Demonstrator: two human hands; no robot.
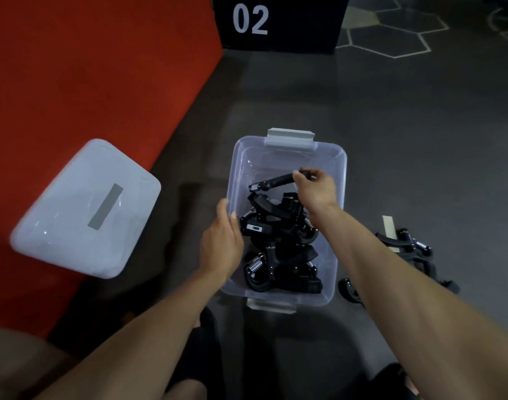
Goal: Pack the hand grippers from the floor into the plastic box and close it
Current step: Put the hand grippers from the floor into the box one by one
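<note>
Fingers of my right hand point(313, 187) pinch one hand gripper point(276, 181) over the open plastic box point(332, 157) (several lie piled inside); my left hand point(222, 243) rests flat against its left wall. More grippers point(406, 249) lie on the floor, right; lid point(85, 206) far left.

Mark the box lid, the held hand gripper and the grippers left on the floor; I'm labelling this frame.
box lid point(85, 209), head view, middle of its top.
held hand gripper point(276, 181), head view, its black handle.
floor grippers point(411, 249), head view, top of the pile.
</note>
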